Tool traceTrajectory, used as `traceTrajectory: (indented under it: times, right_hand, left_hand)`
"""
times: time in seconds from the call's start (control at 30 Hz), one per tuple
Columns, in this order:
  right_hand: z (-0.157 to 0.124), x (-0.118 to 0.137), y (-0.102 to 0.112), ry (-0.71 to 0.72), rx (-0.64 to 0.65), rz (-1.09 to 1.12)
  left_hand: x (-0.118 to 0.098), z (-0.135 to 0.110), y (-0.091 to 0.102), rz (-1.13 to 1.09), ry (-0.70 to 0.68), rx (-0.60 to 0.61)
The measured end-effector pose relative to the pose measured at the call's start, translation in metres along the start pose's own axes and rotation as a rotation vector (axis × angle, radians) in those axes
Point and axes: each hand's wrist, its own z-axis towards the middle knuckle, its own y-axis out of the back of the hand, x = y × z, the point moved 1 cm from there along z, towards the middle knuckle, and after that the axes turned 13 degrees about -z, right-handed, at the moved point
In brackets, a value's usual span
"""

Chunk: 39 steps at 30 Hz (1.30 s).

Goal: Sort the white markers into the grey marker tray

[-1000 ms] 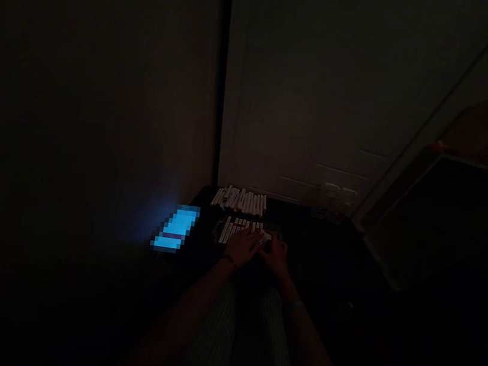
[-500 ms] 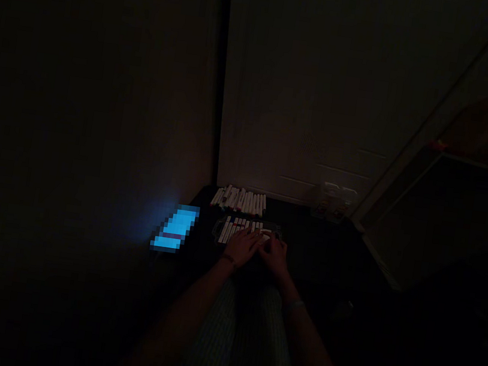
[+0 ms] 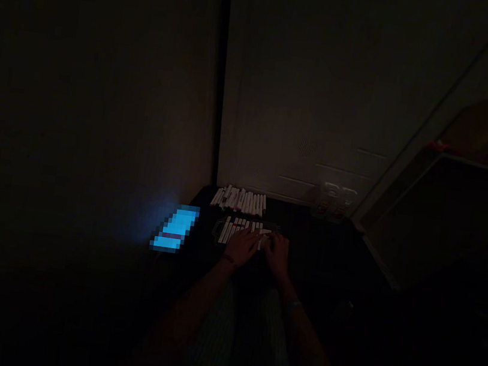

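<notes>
In the dim head view, a clear case [image 3: 215, 232] lies on the dark table with several white markers [image 3: 227, 229] in a row inside it. My left hand [image 3: 241, 248] rests over the middle of the row, its fingers stretched forward and hiding part of the markers. Just to its right, my right hand [image 3: 277, 253] has its fingers bent around a white marker [image 3: 265, 232] lying aslant at the case's right end. The fingertips of both hands are close together there, and darkness blurs their exact contact.
Behind the case lies a pile of white markers [image 3: 241, 201]. A glowing, pixelated screen [image 3: 175, 229] is at the left. Two clear containers [image 3: 334, 203] stand at the back right against the pale wall [image 3: 302, 94]. A shelf edge [image 3: 478, 162] shows at far right.
My right hand has shifted slightly to the right and its fingers have changed position at the marker. My left hand has hardly moved.
</notes>
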Motion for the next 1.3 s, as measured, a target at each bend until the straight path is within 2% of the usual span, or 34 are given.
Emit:
traceTrajectory:
  times: [0.13,0.47,0.67,0.87,1.3]
  right_hand:
    - [-0.003,-0.002,-0.004,-0.118,-0.087,-0.093]
    - [0.0,-0.006,-0.015,-0.015,-0.086,-0.152]
    - [0.002,-0.01,-0.019,0.022,-0.043,-0.137]
    - [0.004,-0.011,-0.022,-0.091,-0.002,-0.084]
    - [0.005,-0.013,-0.023,-0.112,-0.033,-0.048]
  left_hand:
    - [0.001,0.0,-0.001,-0.005,-0.005,-0.005]
    - [-0.005,-0.003,0.007,0.006,-0.029,-0.049]
    - [-0.001,-0.002,0.003,0.027,-0.033,0.018]
    - [0.004,-0.002,-0.001,0.0,-0.023,0.053]
    - [0.003,-0.002,0.001,-0.023,-0.017,0.042]
